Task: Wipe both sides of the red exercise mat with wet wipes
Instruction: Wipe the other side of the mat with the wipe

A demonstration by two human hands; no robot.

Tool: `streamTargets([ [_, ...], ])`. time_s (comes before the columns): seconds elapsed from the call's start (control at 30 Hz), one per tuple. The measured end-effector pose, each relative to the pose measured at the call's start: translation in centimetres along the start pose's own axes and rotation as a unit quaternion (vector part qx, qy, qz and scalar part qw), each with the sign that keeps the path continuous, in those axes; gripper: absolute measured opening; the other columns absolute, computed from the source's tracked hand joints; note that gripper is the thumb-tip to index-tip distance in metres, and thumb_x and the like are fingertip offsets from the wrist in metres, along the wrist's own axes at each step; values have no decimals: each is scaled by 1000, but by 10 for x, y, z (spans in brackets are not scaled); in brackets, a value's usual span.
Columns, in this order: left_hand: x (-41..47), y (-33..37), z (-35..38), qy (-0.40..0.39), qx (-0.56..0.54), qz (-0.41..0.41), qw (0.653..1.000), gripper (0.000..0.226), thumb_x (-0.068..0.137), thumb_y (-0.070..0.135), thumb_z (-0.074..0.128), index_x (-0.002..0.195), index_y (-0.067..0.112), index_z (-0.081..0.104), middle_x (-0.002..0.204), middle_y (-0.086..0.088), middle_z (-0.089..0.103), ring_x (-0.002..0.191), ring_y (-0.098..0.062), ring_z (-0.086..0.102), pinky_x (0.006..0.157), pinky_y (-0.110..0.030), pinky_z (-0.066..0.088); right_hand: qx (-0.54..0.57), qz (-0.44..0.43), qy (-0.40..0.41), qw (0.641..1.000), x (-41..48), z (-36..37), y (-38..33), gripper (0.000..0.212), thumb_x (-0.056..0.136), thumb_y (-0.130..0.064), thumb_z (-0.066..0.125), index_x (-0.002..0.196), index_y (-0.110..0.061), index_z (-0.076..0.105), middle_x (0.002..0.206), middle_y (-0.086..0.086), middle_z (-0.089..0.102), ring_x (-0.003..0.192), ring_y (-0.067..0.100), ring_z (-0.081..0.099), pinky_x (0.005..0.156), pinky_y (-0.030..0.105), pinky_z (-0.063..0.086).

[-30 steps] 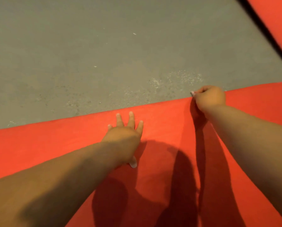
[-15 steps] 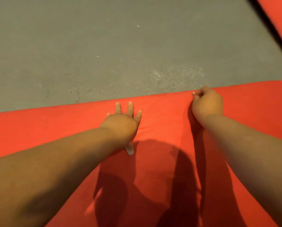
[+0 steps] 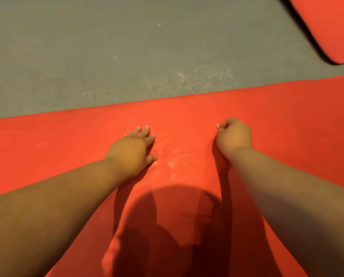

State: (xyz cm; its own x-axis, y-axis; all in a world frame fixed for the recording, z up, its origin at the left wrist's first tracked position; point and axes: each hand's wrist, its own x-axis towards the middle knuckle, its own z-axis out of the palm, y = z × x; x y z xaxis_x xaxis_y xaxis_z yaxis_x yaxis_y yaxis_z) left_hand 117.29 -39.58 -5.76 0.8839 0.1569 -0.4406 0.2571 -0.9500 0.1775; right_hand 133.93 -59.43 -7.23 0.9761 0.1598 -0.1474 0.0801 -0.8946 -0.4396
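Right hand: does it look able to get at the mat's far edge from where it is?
Probably yes. The right hand is fisted on the mat, short of its far edge. Only bare mat lies between, with nothing in the way, and the arm doesn't look fully stretched. What the fist holds can't be told.

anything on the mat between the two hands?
Nothing. In the head view, only bare red mat with faint pale smears lies between the left hand and the fisted right hand.

Matt red mat (image 3: pixel 187 116), rough grey floor (image 3: pixel 87 47)
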Motion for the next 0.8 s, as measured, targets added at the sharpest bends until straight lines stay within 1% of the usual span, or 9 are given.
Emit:
streamTargets([
  [0.2,-19,3,7,0,21,24,999,66,96,45,46,151,17,22,161,-7,10,147,-25,15,117,-34,20,-9,-294,-229,928,-131,25,-18,12,88,-17,57,93,-15,68,96,8,63,94,26,59,83,34,42],
  [0.27,-29,5,11,-8,26,29,999,66,96,45,45,151,17,20,161,-7,8,147,-26,13,118,-35,20,-30,-242,-164,956,-112,17,-5,10,88,-18,59,89,-13,67,95,11,65,93,30,60,80,35,43],
  [0.33,-43,8,18,-30,31,31,999,69,95,47,46,152,18,19,161,-8,5,147,-26,11,117,-38,22,-36,-80,-64,994,-86,1,17,9,88,-14,59,86,-7,65,95,17,67,92,33,61,75,35,42],
  [0.43,-64,8,26,-67,50,52,995,71,94,47,46,153,21,15,161,-6,-1,148,-26,7,116,-41,24,-40,83,8,996,-94,-12,37,10,88,-11,57,85,-5,64,97,22,67,92,37,61,73,36,43],
  [0.53,-77,5,28,-80,61,71,992,71,95,45,46,153,25,11,161,-4,-4,148,-24,5,116,-42,24,-26,-63,-77,995,-160,8,19,13,88,-10,55,92,-7,67,100,18,65,95,34,59,81,36,41],
  [0.6,-80,4,27,-83,65,74,992,72,94,43,47,153,25,10,161,-5,-4,148,-24,5,116,-41,24,-25,-214,-237,947,-209,18,10,17,89,-14,53,99,-10,67,104,13,62,100,31,56,86,34,38],
  [0.67,-79,8,25,-87,75,73,991,73,94,43,48,154,23,10,161,-6,-5,148,-26,6,116,-40,24,-33,-287,-293,911,-215,16,17,18,90,-17,52,102,-14,66,106,9,61,103,28,55,89,33,38],
  [0.73,-81,12,24,-95,81,65,990,75,94,43,48,154,22,9,161,-7,-5,148,-27,5,116,-40,25,-40,-223,-205,952,-188,8,35,16,89,-14,55,98,-12,67,105,12,63,102,30,57,89,33,40],
  [0.8,-84,16,26,-108,90,59,988,78,93,45,49,154,21,7,161,-10,-7,148,-29,4,116,-41,26,-51,-34,-69,996,-155,-12,65,12,88,-11,57,93,-7,67,102,18,66,98,34,61,83,34,43],
])
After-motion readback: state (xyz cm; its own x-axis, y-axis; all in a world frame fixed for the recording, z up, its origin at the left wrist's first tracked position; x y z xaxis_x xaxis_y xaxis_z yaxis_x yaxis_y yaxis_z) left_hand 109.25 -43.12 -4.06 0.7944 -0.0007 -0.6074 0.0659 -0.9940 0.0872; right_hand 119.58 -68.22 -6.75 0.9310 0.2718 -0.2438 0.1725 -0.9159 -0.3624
